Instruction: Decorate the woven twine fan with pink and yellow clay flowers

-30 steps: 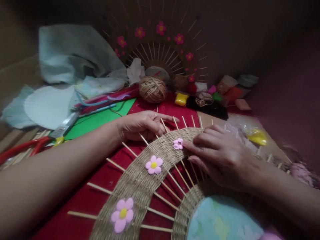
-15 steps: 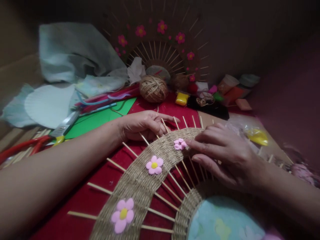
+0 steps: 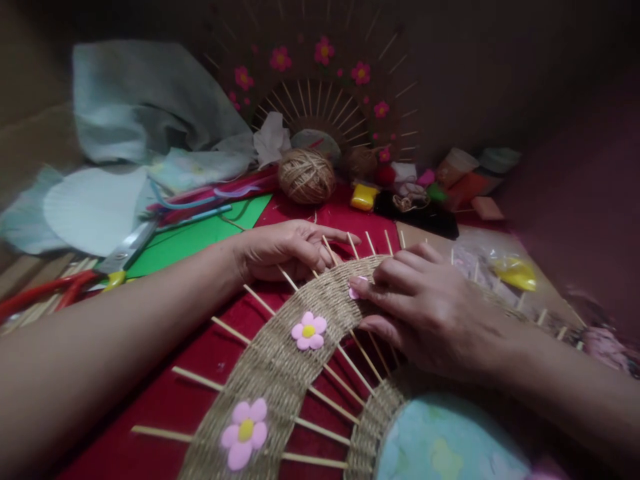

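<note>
The right hand [image 3: 430,313] is sliding over the small flower [image 3: 355,288], seemingly pressing it onto the woven band [image 3: 270,353]. Apart, the left hand [image 3: 285,250] is bracing the band, grip unclear.

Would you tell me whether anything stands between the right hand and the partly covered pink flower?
Nothing visible does: a fingertip of the right hand rests on the pink flower; the left hand is at the outer edge of the woven band.

red cloth [image 3: 155,407], green sheet [image 3: 185,247], pink-petalled flowers [image 3: 309,331]
</note>
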### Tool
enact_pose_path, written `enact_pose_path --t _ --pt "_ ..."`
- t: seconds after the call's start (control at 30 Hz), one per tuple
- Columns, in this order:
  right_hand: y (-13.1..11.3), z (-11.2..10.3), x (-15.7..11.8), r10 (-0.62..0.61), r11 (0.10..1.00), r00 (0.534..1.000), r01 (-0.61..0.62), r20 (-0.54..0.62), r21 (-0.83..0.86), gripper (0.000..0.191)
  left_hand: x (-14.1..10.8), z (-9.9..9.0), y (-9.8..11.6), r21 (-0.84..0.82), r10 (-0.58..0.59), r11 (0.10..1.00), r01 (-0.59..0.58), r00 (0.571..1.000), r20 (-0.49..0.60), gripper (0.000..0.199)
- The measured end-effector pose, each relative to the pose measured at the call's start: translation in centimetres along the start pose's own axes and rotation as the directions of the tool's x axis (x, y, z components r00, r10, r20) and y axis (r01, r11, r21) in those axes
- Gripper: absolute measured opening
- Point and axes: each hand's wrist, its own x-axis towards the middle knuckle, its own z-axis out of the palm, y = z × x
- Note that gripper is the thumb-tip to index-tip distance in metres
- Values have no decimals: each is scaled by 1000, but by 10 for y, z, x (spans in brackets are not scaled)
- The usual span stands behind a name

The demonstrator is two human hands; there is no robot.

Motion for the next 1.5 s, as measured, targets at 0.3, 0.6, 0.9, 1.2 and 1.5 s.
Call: enact_pose_path --t 0.3,0.6,0.9,1.2,1.5 --pt "0 -4 -3 27 993 995 -15 -100 119 32 1 -2 0 35 -8 999 8 1000 16 70" --pt "1 -2 -8 37 996 996 -30 -82 86 34 1 0 1 19 -26 999 26 1000 -15 71" --pt "-4 1 -9 -48 997 995 53 -93 57 36 1 -2 1 19 -24 1000 24 1000 -8 68" --pt "2 3 -8 -32 995 999 35 -37 88 34 1 -4 -1 9 -19 1000 19 1000 -8 65" --pt "5 -5 -7 -62 998 998 61 8 21 33 1 -3 -1 6 -28 1000 28 1000 3 71"
